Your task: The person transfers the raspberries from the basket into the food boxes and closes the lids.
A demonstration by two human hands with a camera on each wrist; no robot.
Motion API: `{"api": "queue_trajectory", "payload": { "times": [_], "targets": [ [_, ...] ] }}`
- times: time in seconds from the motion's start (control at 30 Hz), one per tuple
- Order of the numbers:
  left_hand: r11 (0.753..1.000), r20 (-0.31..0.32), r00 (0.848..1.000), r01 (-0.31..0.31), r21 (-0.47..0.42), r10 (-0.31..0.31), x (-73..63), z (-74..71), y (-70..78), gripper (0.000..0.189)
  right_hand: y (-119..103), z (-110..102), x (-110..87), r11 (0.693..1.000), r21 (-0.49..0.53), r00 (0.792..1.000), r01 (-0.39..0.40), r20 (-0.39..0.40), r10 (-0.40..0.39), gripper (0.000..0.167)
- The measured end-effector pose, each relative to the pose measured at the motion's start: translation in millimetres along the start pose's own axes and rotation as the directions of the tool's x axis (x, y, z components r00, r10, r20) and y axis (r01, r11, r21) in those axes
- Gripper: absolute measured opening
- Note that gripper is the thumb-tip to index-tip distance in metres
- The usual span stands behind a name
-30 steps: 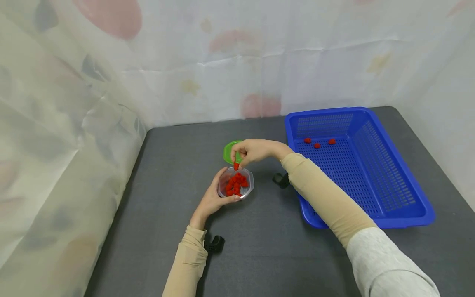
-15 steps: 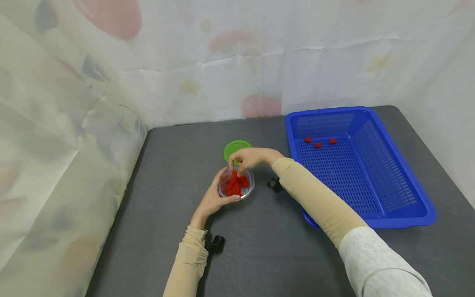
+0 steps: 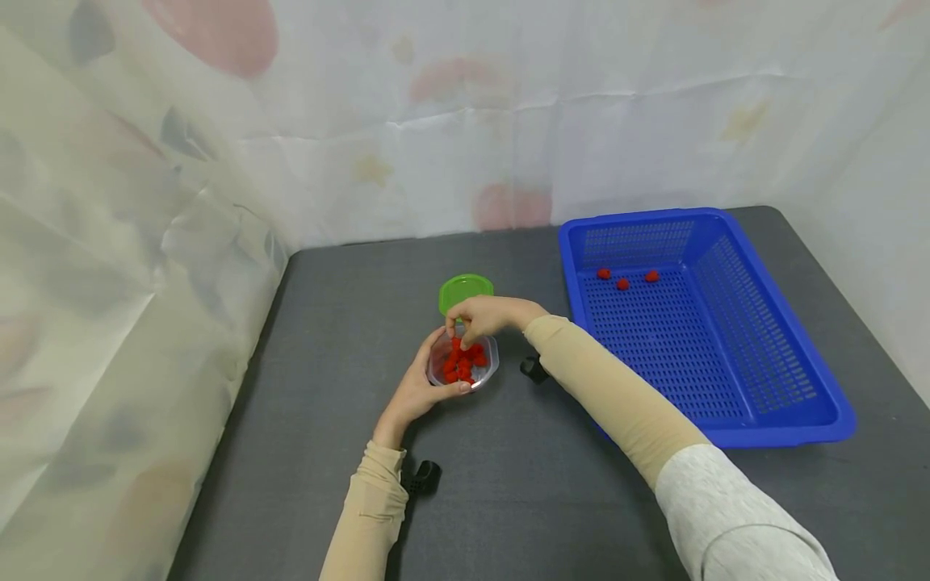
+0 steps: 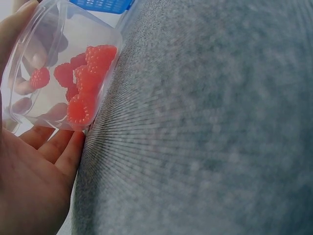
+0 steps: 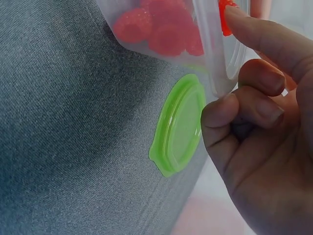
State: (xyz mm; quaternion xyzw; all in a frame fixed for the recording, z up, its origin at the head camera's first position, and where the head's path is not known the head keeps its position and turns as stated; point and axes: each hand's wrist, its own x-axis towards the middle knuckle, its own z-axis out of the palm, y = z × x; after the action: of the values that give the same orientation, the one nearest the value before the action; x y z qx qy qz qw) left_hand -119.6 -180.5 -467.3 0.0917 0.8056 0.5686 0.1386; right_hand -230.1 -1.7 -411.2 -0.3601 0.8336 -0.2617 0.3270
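Observation:
My left hand holds a clear plastic container on the grey table, thumb on the near side and fingers round the far side. Several red raspberries lie in its bottom. Over the container's mouth, my right hand pinches a single raspberry between thumb and finger. That raspberry appears through the clear wall in the left wrist view, above the others. A green lid lies on the table just behind the container, below my right hand's curled fingers in the right wrist view.
A large blue perforated basket stands to the right, with three raspberries on its floor near the back left. A patterned white sheet hangs behind the grey table and along its left side.
My right hand has moved down and slightly left, bringing its raspberry from above the rim into the container's mouth. More of the green lid shows. The left hand and container stay put.

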Motion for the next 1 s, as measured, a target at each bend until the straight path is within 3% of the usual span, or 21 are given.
{"api": "queue_trajectory", "payload": {
  "times": [0.5,0.73,1.0],
  "targets": [
    [1.0,-0.003,1.0,0.001,0.017,-0.001,-0.2,0.6,0.9,0.094,-1,2,-2.0,1.0,0.003,1.0,0.001,-0.002,-0.001,0.02],
    [0.999,-0.028,1.0,0.009,0.042,-0.008,9.6,0.7,-24.8,0.1,2,1,-2.0,1.0,0.012,1.0,-0.018,-0.012,0.018,0.026],
    [0.998,-0.019,0.998,-0.053,0.046,0.054,9.1,1.1,-27.5,0.105,-2,-5,-9.2,1.0,-0.014,1.0,-0.015,-0.002,0.015,0.029]
  ]
}}
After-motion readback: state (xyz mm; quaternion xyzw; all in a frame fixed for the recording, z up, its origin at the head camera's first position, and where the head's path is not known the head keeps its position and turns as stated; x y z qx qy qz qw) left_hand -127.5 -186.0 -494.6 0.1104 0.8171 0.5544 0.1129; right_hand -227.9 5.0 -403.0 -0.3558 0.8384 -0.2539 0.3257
